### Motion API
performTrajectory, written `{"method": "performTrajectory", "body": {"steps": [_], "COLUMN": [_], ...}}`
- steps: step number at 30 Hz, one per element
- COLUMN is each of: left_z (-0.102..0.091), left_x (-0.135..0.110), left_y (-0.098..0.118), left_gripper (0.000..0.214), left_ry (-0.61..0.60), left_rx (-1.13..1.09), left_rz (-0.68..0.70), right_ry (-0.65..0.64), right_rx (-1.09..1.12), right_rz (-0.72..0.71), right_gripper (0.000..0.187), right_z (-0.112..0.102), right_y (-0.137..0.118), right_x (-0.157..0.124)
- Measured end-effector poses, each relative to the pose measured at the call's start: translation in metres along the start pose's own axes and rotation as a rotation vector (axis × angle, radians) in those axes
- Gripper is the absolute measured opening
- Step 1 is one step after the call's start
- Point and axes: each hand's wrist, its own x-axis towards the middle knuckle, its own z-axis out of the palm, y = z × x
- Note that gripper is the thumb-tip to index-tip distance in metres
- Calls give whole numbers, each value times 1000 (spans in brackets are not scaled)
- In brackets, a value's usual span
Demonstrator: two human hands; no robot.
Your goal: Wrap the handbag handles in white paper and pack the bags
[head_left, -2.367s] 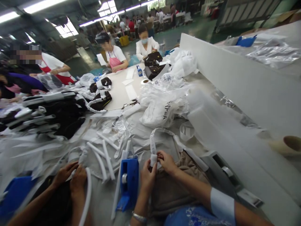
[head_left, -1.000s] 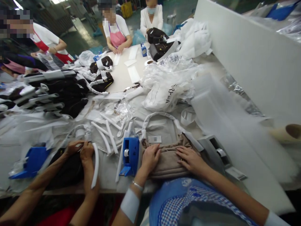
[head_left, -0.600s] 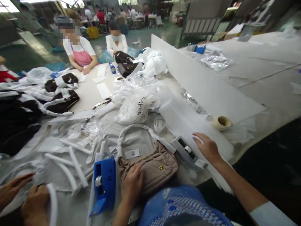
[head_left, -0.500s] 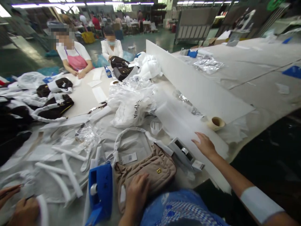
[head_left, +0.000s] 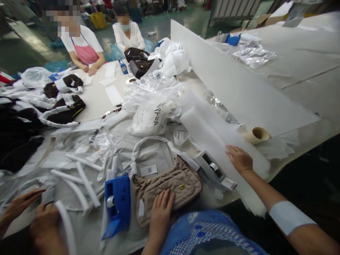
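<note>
A tan quilted handbag (head_left: 170,186) with a white-wrapped handle lies at the near edge of the table. My left hand (head_left: 161,212) rests flat on its lower edge, fingers stretched out. My right hand (head_left: 239,159) lies open, palm down, on a stack of white foam sheets (head_left: 212,134) to the right. A white paper tag (head_left: 148,170) sits just above the bag.
A blue tape dispenser (head_left: 117,202) stands left of the bag and a grey one (head_left: 214,170) right of it. A co-worker's hands (head_left: 32,216) work at the near left. Dark bags (head_left: 66,111), plastic bags (head_left: 151,102), a cardboard core (head_left: 257,134) and a white board (head_left: 239,88) crowd the table.
Both hands were wrapping the handle, then pressed on the bag. My right hand has since moved out to the foam sheets while my left stayed on the bag.
</note>
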Motion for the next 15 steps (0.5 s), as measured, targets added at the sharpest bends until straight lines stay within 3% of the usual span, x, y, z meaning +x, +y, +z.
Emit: {"method": "performTrajectory", "body": {"steps": [5, 8, 11, 15], "left_z": [-9, -13, -17, -24], "left_x": [4, 6, 8, 13], "left_y": [10, 11, 12, 17], "left_gripper": [61, 57, 54, 53], "left_ry": [-67, -116, -150, -194], "left_rx": [-8, -47, -92, -180], "left_rz": [-39, -66, -95, -179], "right_ry": [91, 125, 82, 130], "right_rx": [102, 164, 182, 249], "right_rz": [-59, 96, 244, 196], "right_gripper": [27, 31, 36, 46], "right_z": [0, -10, -17, -9], "right_y": [-3, -3, 13, 47], "right_x": [-1, 3, 17, 49]}}
